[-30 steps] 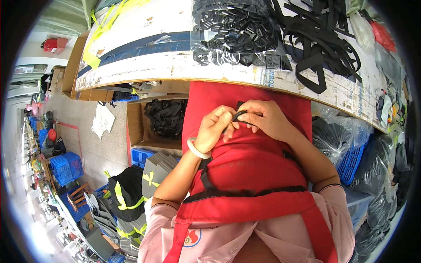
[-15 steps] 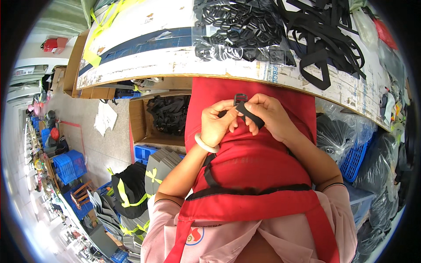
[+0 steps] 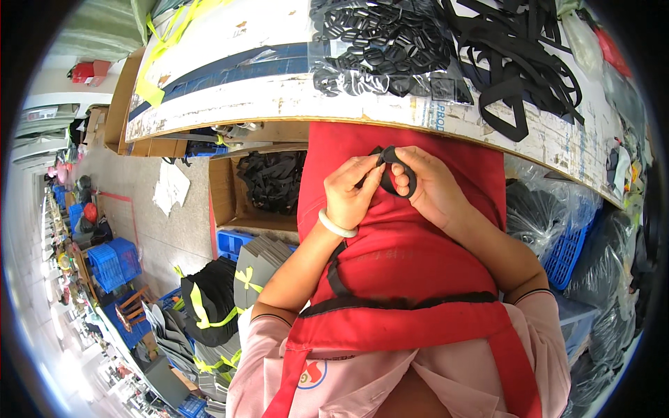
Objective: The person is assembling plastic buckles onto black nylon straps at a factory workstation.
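Observation:
Over my lap, both hands work close together on a black webbing strap (image 3: 409, 182). My left hand (image 3: 352, 189) pinches the strap's folded part between thumb and fingertips. Closed round the other side is my right hand (image 3: 433, 187), with the strap bending in a loop past its fingers. A small dark piece, probably the plastic buckle (image 3: 376, 150), peeks out above my left fingertips; most of it is hidden. Beyond the hands, a clear plastic bag (image 3: 390, 52) of black buckles and a heap of black straps (image 3: 519, 76) lie on the worn white table (image 3: 279, 104).
A cardboard box (image 3: 221, 188) of black straps stands left of my lap. Stacks of grey sheets (image 3: 258, 261) and a black bundle (image 3: 209, 299) tied with yellow ribbon are nearer. On the right are plastic bags (image 3: 533, 212) and a blue crate (image 3: 568, 251).
The buckle, plainly visible before, is now mostly covered by my fingers. My right hand has turned and closed further, and the strap now curves in a rounder loop beside it.

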### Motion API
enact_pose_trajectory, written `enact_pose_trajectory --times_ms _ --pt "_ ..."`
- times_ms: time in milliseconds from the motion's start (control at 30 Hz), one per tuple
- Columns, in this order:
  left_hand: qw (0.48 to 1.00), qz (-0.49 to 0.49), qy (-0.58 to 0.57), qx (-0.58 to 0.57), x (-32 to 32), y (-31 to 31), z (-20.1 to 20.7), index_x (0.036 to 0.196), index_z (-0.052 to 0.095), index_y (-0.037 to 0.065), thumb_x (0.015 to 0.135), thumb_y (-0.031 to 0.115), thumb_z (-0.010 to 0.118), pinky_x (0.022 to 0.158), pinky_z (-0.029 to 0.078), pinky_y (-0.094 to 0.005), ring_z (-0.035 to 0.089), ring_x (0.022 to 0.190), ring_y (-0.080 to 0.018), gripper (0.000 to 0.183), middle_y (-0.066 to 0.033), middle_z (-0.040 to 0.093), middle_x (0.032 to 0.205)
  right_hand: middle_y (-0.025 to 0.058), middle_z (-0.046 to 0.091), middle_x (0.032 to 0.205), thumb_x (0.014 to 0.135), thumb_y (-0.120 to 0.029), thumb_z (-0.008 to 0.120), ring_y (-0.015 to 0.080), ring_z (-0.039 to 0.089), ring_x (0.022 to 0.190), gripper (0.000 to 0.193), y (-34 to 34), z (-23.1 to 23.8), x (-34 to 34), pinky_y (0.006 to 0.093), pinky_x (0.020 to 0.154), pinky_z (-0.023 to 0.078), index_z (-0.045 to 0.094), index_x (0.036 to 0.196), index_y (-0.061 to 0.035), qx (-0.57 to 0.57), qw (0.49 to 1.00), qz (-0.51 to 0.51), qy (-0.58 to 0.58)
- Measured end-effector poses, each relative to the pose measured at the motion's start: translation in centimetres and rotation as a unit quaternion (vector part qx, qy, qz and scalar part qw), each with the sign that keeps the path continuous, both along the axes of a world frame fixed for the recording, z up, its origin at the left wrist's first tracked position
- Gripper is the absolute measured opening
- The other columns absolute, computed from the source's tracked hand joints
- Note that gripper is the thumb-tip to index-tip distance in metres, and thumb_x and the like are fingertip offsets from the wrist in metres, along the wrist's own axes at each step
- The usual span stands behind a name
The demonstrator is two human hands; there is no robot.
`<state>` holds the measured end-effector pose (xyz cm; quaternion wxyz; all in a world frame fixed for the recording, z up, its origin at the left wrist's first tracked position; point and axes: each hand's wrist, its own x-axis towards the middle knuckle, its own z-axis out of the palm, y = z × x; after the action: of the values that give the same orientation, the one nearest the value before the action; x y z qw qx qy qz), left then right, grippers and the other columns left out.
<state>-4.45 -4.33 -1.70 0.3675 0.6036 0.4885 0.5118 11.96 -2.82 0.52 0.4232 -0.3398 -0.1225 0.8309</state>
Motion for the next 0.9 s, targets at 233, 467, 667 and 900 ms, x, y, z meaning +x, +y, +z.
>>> enact_pose_trajectory --times_ms 233,467,667,900 --pt "0.997 0.000 0.066 0.034 -0.1 0.0 0.1 0.099 0.067 -0.003 0.081 -0.005 0.065 0.064 0.052 -0.0276 0.065 0.072 -0.0211 0.018 -0.0144 0.067 0.086 0.0050 0.060 0.082 0.096 -0.016 0.053 0.0107 0.056 0.067 0.017 -0.1 -0.4 -0.6 0.0252 0.062 0.048 0.053 0.106 -0.0031 0.033 0.999 -0.042 0.006" --pt "0.994 0.003 0.098 0.045 -0.1 0.0 -0.2 0.099 0.066 -0.003 0.081 -0.005 0.064 0.063 0.052 -0.0286 0.065 0.072 -0.0211 0.018 -0.0143 0.066 0.086 0.0070 0.058 0.082 0.097 -0.015 0.051 0.0135 0.055 0.067 0.027 -0.4 -0.4 -0.6 0.0271 0.063 0.047 0.046 0.121 -0.0016 0.048 0.996 -0.064 -0.035" --pt "0.997 -0.041 0.061 0.029 0.1 -0.4 -0.8 0.100 0.065 -0.004 0.081 -0.007 0.063 0.062 0.052 -0.0280 0.065 0.072 -0.0214 0.019 -0.0144 0.065 0.086 0.0060 0.058 0.082 0.098 -0.016 0.050 0.0121 0.054 0.065 0.027 0.0 -1.4 -0.6 0.0258 0.061 0.046 0.047 0.119 -0.0009 0.060 0.997 -0.022 -0.044" --pt "0.875 -0.064 -0.364 -0.313 -0.8 -0.2 -0.5 0.107 0.065 -0.001 0.089 0.004 0.060 0.043 0.041 -0.0202 0.055 0.052 -0.0100 0.019 -0.0077 0.067 0.082 0.0040 0.059 0.087 0.095 -0.014 0.055 0.0097 0.055 0.070 0.016 0.8 -1.3 1.4 0.0225 0.064 0.045 0.060 0.104 -0.0017 0.127 0.970 0.137 -0.154"
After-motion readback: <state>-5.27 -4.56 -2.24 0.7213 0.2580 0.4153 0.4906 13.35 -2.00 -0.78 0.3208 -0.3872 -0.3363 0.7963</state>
